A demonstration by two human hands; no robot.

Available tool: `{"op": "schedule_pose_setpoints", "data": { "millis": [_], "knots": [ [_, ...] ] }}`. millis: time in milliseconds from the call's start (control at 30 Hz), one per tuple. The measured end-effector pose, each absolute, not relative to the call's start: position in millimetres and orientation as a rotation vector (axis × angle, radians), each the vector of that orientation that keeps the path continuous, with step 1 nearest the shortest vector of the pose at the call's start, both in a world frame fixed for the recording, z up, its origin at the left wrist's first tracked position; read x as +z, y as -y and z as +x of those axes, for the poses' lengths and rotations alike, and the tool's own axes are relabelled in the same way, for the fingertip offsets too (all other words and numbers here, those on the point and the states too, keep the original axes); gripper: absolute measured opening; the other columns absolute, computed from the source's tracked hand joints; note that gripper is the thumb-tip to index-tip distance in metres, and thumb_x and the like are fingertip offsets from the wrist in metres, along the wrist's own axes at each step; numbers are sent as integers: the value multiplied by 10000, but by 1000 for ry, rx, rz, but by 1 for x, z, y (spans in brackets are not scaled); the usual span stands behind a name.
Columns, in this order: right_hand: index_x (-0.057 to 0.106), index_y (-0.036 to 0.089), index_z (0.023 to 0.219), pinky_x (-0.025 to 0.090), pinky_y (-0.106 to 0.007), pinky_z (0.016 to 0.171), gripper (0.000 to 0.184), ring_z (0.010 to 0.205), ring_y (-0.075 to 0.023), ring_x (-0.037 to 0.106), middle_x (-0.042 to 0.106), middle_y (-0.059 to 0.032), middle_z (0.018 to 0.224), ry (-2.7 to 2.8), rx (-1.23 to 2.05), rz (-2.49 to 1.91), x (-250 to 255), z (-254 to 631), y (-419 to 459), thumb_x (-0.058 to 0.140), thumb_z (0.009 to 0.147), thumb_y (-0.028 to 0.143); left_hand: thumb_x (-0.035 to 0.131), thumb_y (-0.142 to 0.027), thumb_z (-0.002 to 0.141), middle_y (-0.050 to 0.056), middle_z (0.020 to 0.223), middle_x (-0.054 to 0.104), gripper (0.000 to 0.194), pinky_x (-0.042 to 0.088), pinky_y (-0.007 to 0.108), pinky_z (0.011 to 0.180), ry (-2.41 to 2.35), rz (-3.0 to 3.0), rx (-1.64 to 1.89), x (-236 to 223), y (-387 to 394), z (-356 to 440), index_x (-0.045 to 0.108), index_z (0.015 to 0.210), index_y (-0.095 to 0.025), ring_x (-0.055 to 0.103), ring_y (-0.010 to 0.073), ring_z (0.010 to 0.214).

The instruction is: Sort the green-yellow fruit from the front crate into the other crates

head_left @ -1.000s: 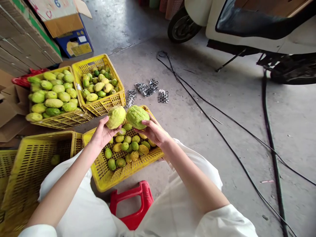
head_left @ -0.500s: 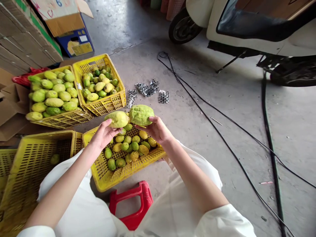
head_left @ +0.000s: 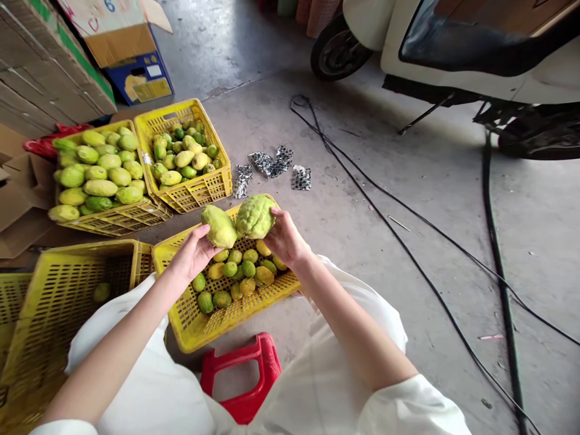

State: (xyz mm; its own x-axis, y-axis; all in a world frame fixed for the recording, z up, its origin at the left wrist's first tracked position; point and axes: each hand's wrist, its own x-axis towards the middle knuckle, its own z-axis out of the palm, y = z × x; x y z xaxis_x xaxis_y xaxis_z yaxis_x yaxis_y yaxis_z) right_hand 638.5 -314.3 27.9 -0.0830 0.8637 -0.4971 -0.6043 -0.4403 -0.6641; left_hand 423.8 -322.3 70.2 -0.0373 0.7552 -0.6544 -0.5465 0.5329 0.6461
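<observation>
My left hand grips a smooth yellow-green citron, tilted down to the right. In my right hand is a bumpier, greener citron. The two fruits are side by side, close to touching, above a yellow plastic crate. Inside that crate lie several small green and yellow fruits on the perforated floor. My hands and the held fruits hide part of the crate's far side.
Two yellow crates full of fruit stand at the back left. Another yellow crate at left holds one dark green fruit. A red stool is below. Black cables cross the floor; a white scooter stands behind, near crumpled wrappers.
Both citrons have turned in my hands. The left one now slants downward, and the right one has shifted slightly left. The crates have not moved.
</observation>
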Motion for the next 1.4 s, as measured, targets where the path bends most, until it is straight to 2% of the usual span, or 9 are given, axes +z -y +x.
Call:
{"op": "schedule_pose_setpoints", "data": {
  "millis": [100,200,500,633,767,867,1033,1167,1400],
  "knots": [
    [722,258,1071,712,-426,1079,422,1308,-323,812,871,-93,1156,367,1775,-1067,30,638,315,868,800,546,770,-143,850,76,985,856,327,741,336,923,-1206,209,1030,74,323,425,768,1176,-158,829,226,924],
    [718,251,1045,731,-410,1031,416,1232,-312,840,876,-92,1172,383,1762,-1084,34,638,316,917,780,503,757,-112,851,109,1050,867,387,737,327,931,-1206,209,1005,76,323,426,781,1236,-135,845,262,1041],
    [724,245,1009,731,-298,835,351,888,-212,849,853,-22,945,367,1803,-1162,39,638,320,980,810,377,720,-146,980,77,1039,872,400,730,303,921,-1179,130,1116,74,320,427,761,1377,-157,854,232,979],
    [731,250,995,715,-262,825,350,897,-197,850,867,-19,978,343,1826,-1135,38,636,322,996,797,367,660,-192,1058,93,1120,886,373,731,308,881,-1225,110,1085,76,318,428,740,1422,-178,864,241,1030],
    [713,269,1030,700,-233,841,416,942,-184,855,868,-6,1003,367,1834,-1103,40,636,323,1024,767,351,719,-232,1050,124,1354,873,468,709,317,1028,-1237,161,1063,79,318,428,724,1517,-205,835,260,1278],
    [715,269,1089,711,-274,891,502,1023,-212,857,873,-30,1073,413,1843,-1095,40,639,323,1054,730,357,763,-206,1022,131,1402,861,480,684,301,1094,-1220,191,1063,78,319,426,737,1502,-195,805,257,1364],
    [755,265,1070,716,-360,907,536,1050,-259,835,869,-56,1109,468,1815,-1174,37,644,322,1071,668,425,851,-232,980,142,1320,877,366,715,290,980,-1234,244,1064,70,318,419,787,1338,-189,824,281,1311],
    [750,272,1035,693,-353,915,470,982,-232,799,838,-30,1022,431,1790,-1235,32,644,322,1038,690,409,935,-331,902,139,1254,881,485,729,350,950,-1229,314,1050,61,315,411,766,1337,-194,843,298,1210],
    [693,267,913,717,-392,949,382,993,-264,808,785,-13,880,384,1872,-1142,30,643,322,975,704,417,856,-226,840,57,989,834,291,710,291,850,-1246,345,1058,62,311,407,755,1111,-191,827,232,979]
  ]
}}
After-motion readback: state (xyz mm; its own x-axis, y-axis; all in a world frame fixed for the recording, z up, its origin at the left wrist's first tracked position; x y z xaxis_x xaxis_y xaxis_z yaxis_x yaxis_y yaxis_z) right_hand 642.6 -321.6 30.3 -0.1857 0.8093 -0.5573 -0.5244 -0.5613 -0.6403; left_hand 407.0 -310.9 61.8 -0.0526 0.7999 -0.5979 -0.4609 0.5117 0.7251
